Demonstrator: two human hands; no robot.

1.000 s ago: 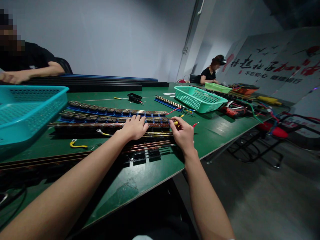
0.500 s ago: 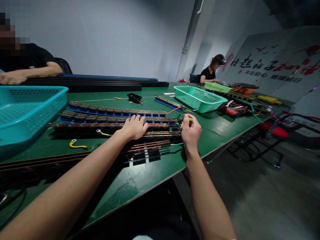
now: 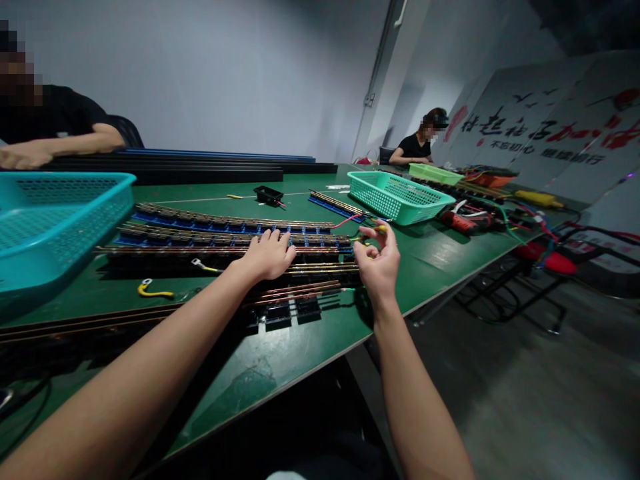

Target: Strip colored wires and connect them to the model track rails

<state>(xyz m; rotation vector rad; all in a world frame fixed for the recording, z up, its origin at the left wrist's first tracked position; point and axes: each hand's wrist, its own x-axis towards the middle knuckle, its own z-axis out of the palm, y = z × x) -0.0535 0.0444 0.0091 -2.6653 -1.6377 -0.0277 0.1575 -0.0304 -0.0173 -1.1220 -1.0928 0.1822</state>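
Observation:
My left hand (image 3: 270, 255) lies flat with fingers spread on long strips of copper-coloured bars (image 3: 215, 250) in dark holders. At the right ends of these strips is my right hand (image 3: 379, 260). Its thumb and index finger are apart, beside short yellow and green wires (image 3: 367, 240); a small yellow piece shows at its fingertips, and I cannot tell whether it touches them. Behind lie curved strips with blue holders (image 3: 235, 222). In front of my left hand a short strip of copper bars (image 3: 300, 291) has a green wire (image 3: 354, 289) at its end.
A blue basket (image 3: 65, 220) stands at left, a mint-green basket (image 3: 400, 197) beyond my right hand. A yellow wire with a ring lug (image 3: 156, 291) and a black tray (image 3: 269, 195) lie on the green table (image 3: 440, 250). Red-handled pliers (image 3: 463, 220) lie at right. Two people sit beyond.
My right thumb and index finger have parted from their closed position, and the hand has shifted slightly left. My left hand has stayed in place.

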